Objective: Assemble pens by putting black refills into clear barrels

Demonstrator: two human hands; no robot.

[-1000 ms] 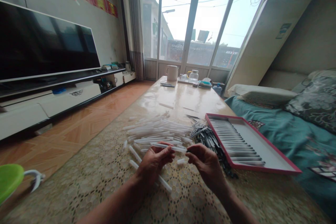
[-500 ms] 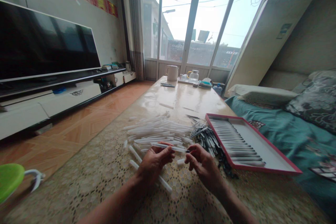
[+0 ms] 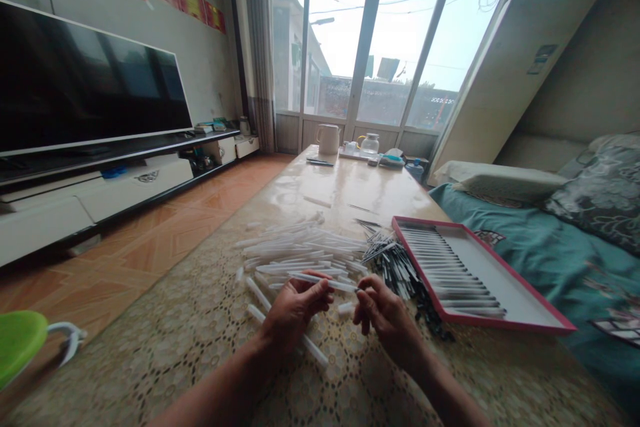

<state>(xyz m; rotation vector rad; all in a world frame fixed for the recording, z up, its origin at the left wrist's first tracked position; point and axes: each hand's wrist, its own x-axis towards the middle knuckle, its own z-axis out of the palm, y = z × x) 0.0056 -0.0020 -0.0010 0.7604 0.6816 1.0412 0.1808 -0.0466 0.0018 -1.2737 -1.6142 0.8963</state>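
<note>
Assembly appeared to be partly complete; the left hand [image 3: 297,307] grasped a white tube [image 3: 343,285] between thumb and fingers, above the near edge of the tube pile; the right hand [image 3: 383,310] had its fingertips at the dark right end of that tube; whether they pinched it or only touched it could not be told.

Completed stock, as judged: one row of dark-tipped pens [image 3: 455,273] lay side by side in the pink-rimmed tray [image 3: 505,280]; bare tray floor showed to the right of the row.

Outstanding stock: a large pile of white tubes [image 3: 300,250] lay loose on the counter [image 3: 360,373]; a heap of dark slender parts [image 3: 395,267] lay between that pile and the tray; judged by these quantities, most of the work was undone; the unit in hand was not yet in the tray.
</note>
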